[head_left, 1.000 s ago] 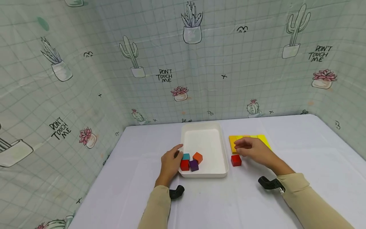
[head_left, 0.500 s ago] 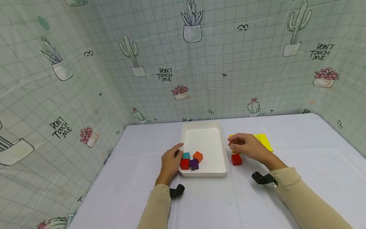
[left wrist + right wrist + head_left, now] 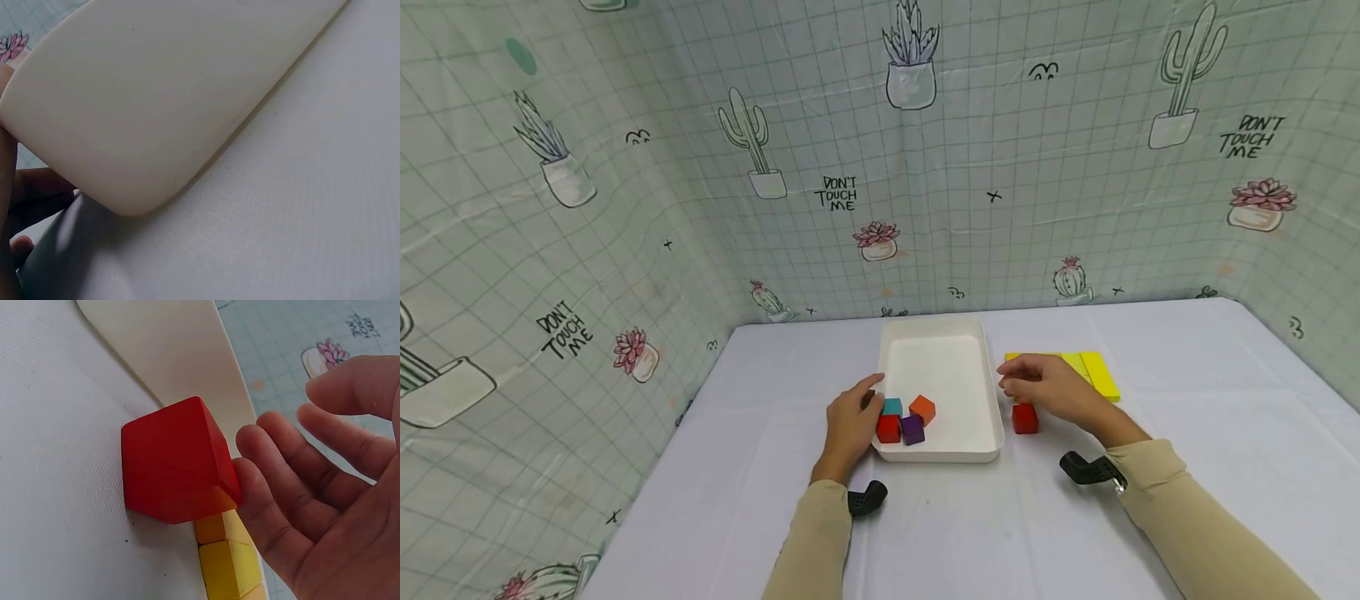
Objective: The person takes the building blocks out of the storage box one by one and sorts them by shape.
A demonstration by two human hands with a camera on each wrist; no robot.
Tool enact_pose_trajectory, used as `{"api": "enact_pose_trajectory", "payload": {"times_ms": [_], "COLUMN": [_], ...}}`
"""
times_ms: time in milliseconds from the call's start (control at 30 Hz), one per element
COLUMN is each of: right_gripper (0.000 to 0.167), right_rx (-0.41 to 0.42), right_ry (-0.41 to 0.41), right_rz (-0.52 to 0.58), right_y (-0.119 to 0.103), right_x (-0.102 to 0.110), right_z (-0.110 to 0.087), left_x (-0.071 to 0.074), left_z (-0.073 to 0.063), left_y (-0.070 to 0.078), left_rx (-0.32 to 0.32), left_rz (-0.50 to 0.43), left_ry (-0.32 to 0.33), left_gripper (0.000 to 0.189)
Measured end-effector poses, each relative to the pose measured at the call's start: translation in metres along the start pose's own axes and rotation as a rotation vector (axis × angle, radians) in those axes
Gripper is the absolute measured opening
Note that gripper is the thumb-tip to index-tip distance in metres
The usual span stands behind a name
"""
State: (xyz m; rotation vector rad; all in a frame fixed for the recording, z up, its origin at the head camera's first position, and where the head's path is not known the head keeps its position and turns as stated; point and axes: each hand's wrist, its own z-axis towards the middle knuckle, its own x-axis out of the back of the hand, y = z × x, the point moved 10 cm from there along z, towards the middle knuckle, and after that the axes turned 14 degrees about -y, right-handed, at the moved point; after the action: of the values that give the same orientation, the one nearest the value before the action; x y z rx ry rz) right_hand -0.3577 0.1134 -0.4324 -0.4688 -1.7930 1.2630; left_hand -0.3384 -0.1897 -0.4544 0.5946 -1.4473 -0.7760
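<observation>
Right hand (image 3: 1058, 390) released, fingers loosely curved just beside a red cube (image 3: 1026, 420) on the worktop (image 3: 955, 533).
The head view alone shows four cubes (image 3: 913, 430) inside the white, round-cornered tray (image 3: 966, 392); the right wrist view shows the red cube's smooth faces and the worktop's fine texture. The left hand (image 3: 847, 422) touches the tray's wall; whether its fingers grip is unclear.

Smooth, glossy white rectangular plastic-looking tray (image 3: 940, 367), smooth satin-finished red cube (image 3: 169, 462), finely textured matt white table covering (image 3: 62, 456), creased pale-green gridded cloth backdrop (image 3: 951, 246), matt beige cloth sleeve (image 3: 812, 537)
</observation>
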Motion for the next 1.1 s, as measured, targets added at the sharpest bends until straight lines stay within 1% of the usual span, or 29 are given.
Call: {"api": "enact_pose_trajectory", "payload": {"times_ms": [167, 267, 400, 567, 700, 867, 967, 1100], "right_gripper": [0.04, 0.04, 0.041, 0.043, 0.047, 0.05, 0.048, 0.045], "right_rx": [-0.004, 0.002, 0.012, 0.002, 0.027, 0.047, 0.023, 0.014], "right_ry": [-0.005, -0.004, -0.024, -0.079, -0.124, -0.186, -0.228, -0.29], "right_rz": [0.007, 0.018, 0.022, 0.057, 0.116, 0.188, 0.181, 0.116], "right_y": [-0.003, -0.008, -0.016, -0.022, -0.03, -0.04, -0.04, -0.041], "right_x": [0.001, 0.003, 0.001, -0.007, -0.016, -0.034, -0.046, -0.061], "right_z": [-0.001, 0.003, 0.014, 0.03, 0.043, 0.059, 0.066, 0.072], "left_x": [0.001, 0.002, 0.003, 0.001, 0.001, 0.001, 0.0, 0.0], "left_z": [0.0, -0.001, -0.002, -0.001, -0.001, 0.0, 0.001, 0.001], "left_y": [-0.001, -0.002, -0.003, -0.002, -0.003, -0.002, -0.002, -0.002], "left_rx": [-0.002, -0.005, -0.001, -0.004, -0.001, -0.006, -0.007, -0.009], "left_rz": [-0.003, -0.005, -0.005, -0.007, -0.005, -0.004, -0.005, -0.007], "left_ry": [-0.003, 0.001, 0.006, -0.001, 0.004, 0.001, -0.005, -0.004], "left_gripper": [0.038, 0.038, 0.037, 0.038, 0.038, 0.037, 0.037, 0.037]}}
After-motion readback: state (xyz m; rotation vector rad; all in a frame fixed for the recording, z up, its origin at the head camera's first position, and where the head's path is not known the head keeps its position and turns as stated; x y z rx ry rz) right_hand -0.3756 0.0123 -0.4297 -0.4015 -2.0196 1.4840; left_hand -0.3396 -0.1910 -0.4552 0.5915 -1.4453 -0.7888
